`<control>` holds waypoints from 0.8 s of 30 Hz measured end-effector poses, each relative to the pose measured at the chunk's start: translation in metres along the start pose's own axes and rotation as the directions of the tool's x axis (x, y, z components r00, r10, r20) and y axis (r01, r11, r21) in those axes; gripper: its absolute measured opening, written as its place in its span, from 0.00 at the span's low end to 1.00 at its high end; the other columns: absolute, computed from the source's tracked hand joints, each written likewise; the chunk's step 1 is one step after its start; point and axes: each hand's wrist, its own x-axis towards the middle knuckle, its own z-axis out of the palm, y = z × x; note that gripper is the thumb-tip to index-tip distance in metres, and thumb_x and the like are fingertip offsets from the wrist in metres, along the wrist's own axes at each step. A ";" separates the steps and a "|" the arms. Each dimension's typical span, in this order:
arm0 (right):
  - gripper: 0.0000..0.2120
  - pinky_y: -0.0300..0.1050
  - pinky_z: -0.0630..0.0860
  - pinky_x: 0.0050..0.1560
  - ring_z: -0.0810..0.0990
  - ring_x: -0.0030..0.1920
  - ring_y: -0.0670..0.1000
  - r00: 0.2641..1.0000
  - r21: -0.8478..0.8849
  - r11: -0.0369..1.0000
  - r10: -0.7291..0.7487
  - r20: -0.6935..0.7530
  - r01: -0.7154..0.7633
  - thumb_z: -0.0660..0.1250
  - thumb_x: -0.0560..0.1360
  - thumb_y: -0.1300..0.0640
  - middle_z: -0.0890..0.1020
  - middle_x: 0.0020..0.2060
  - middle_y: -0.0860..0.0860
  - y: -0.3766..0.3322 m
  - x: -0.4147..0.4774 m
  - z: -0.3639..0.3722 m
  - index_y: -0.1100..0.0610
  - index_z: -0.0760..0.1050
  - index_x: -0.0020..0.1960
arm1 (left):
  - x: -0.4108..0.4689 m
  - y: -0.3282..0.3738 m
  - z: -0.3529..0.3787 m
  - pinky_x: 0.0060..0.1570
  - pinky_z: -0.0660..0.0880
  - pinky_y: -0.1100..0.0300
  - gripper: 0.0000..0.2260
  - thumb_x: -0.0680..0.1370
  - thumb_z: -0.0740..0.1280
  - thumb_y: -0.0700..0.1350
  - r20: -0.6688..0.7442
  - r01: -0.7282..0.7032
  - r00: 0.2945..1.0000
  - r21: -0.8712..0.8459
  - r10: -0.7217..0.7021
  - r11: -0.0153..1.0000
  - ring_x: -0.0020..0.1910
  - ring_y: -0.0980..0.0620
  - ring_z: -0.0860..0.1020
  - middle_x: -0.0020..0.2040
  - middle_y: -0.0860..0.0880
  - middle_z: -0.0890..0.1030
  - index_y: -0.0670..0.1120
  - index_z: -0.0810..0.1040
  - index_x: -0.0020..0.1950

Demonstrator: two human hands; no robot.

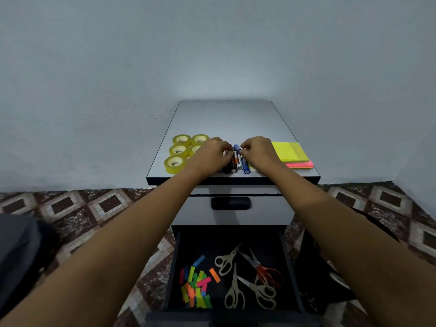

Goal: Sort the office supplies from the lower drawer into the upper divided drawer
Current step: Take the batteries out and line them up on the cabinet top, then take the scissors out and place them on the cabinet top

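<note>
**While the markers [237, 161] lie by the edge, one slip scatters them**

As I see it, my left hand [213, 152] and right hand [258, 149] both have fingers curled narrow, pinching the bundle from either side on the tabletop [226, 119], near its front edge. Round barrels roll: I judge a loose squeeze could send one down into the open lower drawer [175, 267] among the scissors [247, 274] and paper strips [195, 286]. The upper drawer [269, 210] looks closed.
</note>
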 end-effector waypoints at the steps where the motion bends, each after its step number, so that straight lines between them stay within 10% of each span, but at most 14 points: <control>1: 0.11 0.44 0.72 0.51 0.77 0.53 0.57 1.000 0.013 1.000 -0.011 -0.010 0.011 0.65 0.76 0.59 0.81 0.52 0.60 0.000 -0.005 -0.003 0.62 0.81 0.54 | -0.005 0.003 0.000 0.43 0.66 0.62 0.10 0.76 0.65 0.41 -0.018 -0.003 1.000 -0.033 0.003 0.999 0.50 0.45 0.76 0.49 0.40 0.80 0.41 0.82 0.55; 9: 0.13 0.40 0.68 0.54 0.78 0.54 0.55 0.992 0.076 0.990 -0.122 0.000 0.122 0.68 0.74 0.58 0.80 0.52 0.57 0.010 -0.097 -0.016 0.58 0.80 0.57 | -0.090 0.025 0.010 0.46 0.74 0.66 0.08 0.76 0.68 0.42 0.043 0.124 0.992 -0.394 -0.117 0.911 0.43 0.57 0.78 0.44 0.52 0.81 0.43 0.82 0.53; 16: 0.11 0.29 0.64 0.48 0.79 0.51 0.53 0.964 0.110 0.993 0.010 0.267 -0.041 0.68 0.75 0.59 0.80 0.51 0.57 0.056 -0.194 0.059 0.60 0.80 0.56 | -0.180 0.002 0.092 0.44 0.69 0.73 0.08 0.76 0.67 0.42 0.406 0.355 0.888 -0.307 -0.216 0.883 0.46 0.58 0.77 0.49 0.48 0.83 0.43 0.82 0.53; 24: 0.09 0.48 0.76 0.53 0.79 0.52 0.57 0.843 -0.086 0.981 0.192 0.503 -0.172 0.65 0.76 0.58 0.78 0.54 0.57 0.115 -0.227 0.139 0.61 0.80 0.52 | -0.213 -0.024 0.165 0.48 0.69 0.68 0.10 0.76 0.67 0.43 0.600 0.486 0.729 -0.116 -0.329 0.866 0.53 0.50 0.79 0.54 0.45 0.82 0.42 0.81 0.55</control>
